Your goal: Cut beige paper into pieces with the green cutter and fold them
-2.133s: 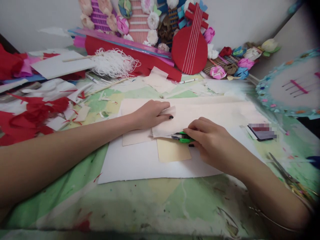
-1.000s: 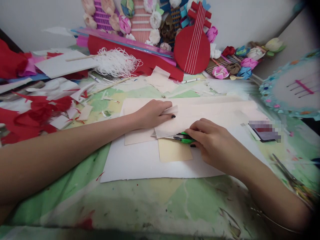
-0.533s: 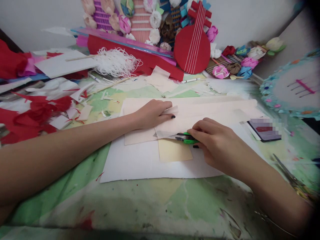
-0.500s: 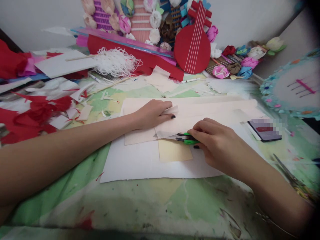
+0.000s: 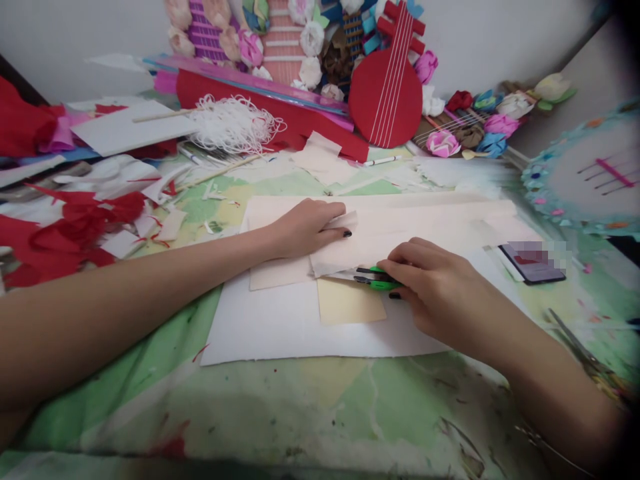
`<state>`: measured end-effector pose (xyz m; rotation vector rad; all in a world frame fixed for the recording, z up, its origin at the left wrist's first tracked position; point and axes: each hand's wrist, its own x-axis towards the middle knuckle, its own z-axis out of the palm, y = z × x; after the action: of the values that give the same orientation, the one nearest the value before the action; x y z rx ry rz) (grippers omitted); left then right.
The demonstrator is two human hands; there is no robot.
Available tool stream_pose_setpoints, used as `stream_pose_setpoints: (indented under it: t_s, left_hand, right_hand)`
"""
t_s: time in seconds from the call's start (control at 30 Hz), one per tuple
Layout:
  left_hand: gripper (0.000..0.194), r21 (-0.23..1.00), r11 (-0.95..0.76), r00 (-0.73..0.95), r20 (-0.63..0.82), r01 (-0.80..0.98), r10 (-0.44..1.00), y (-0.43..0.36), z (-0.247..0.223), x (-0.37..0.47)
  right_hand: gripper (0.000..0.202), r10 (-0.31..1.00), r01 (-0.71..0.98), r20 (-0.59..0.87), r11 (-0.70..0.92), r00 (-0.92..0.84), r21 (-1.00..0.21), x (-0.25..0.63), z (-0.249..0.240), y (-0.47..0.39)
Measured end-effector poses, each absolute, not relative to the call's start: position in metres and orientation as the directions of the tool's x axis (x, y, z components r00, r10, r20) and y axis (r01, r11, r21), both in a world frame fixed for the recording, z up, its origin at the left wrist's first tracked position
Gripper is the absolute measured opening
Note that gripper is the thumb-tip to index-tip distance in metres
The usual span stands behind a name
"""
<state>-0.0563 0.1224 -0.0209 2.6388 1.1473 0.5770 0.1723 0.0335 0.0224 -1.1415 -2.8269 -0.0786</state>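
My left hand [image 5: 311, 230] is closed on a folded edge of thin cream paper [image 5: 425, 223], its thumb and fingers pinching a small flap. In my right hand [image 5: 425, 283] is a green and black utility knife [image 5: 376, 278], pointing left. Its blade lies along the lower edge of the cream paper, and the tip is partly hidden by the paper. Just below the blade shows a pale yellow rectangle of card [image 5: 351, 303]. All of these rest on a large white sheet [image 5: 265, 333].
Scissors [image 5: 580, 343] and a phone [image 5: 534, 262] lie to the right. Red scraps [image 5: 65, 230] cover the left side. White string [image 5: 240, 123] sits behind, near a red lute-shaped craft piece [image 5: 385, 100] and paper flowers [image 5: 443, 143]. A painted green cloth [image 5: 300, 400] covers the table.
Very little differs. My right hand and the utility knife have shifted a touch to the right, along with a slight shift of the whole view. My left hand stays on the paper.
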Motion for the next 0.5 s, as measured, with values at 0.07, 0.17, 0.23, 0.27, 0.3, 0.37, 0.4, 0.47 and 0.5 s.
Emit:
stream_pose_setpoints:
  t_s: [0.07, 0.17, 0.23, 0.27, 0.3, 0.37, 0.4, 0.47, 0.5]
  left_hand:
    - [0.03, 0.334, -0.675, 0.621, 0.267, 0.658, 0.737, 0.1229, -0.0214, -0.0562]
    - [0.03, 0.334, -0.679, 0.623, 0.273, 0.653, 0.733, 0.1232, -0.0219, -0.0562]
    - [0.031, 0.336, -0.684, 0.625, 0.279, 0.647, 0.729, 0.1233, -0.0222, -0.0566]
    - [0.031, 0.337, -0.686, 0.626, 0.282, 0.645, 0.727, 0.1233, -0.0222, -0.0568]
    - [0.032, 0.338, -0.687, 0.627, 0.283, 0.643, 0.726, 0.1232, -0.0223, -0.057]
    - [0.033, 0.336, -0.69, 0.629, 0.285, 0.641, 0.723, 0.1232, -0.0223, -0.0572]
    - [0.033, 0.335, -0.691, 0.63, 0.285, 0.641, 0.723, 0.1232, -0.0222, -0.0572]
    - [0.032, 0.332, -0.689, 0.629, 0.283, 0.644, 0.724, 0.1232, -0.0218, -0.0569]
    - [0.032, 0.33, -0.688, 0.628, 0.281, 0.646, 0.725, 0.1231, -0.0216, -0.0566]
  right_hand:
    - [0.033, 0.685, 0.69, 0.109, 0.723, -0.72, 0.011, 0.1713, 0.0213, 0.0336]
    - [0.033, 0.679, 0.685, 0.112, 0.729, -0.725, 0.014, 0.1698, 0.0203, 0.034]
    - [0.032, 0.679, 0.685, 0.113, 0.728, -0.726, 0.021, 0.1686, 0.0198, 0.0344]
    - [0.032, 0.677, 0.683, 0.111, 0.73, -0.727, 0.023, 0.168, 0.0196, 0.0346]
    - [0.031, 0.675, 0.681, 0.113, 0.732, -0.73, 0.024, 0.1676, 0.0194, 0.0348]
    - [0.031, 0.669, 0.675, 0.112, 0.737, -0.734, 0.025, 0.167, 0.019, 0.0348]
    - [0.03, 0.669, 0.675, 0.109, 0.738, -0.735, 0.026, 0.167, 0.0189, 0.0347]
    - [0.03, 0.673, 0.678, 0.101, 0.734, -0.733, 0.028, 0.1675, 0.0191, 0.0342]
    - [0.03, 0.677, 0.682, 0.095, 0.731, -0.73, 0.029, 0.1679, 0.0194, 0.0339]
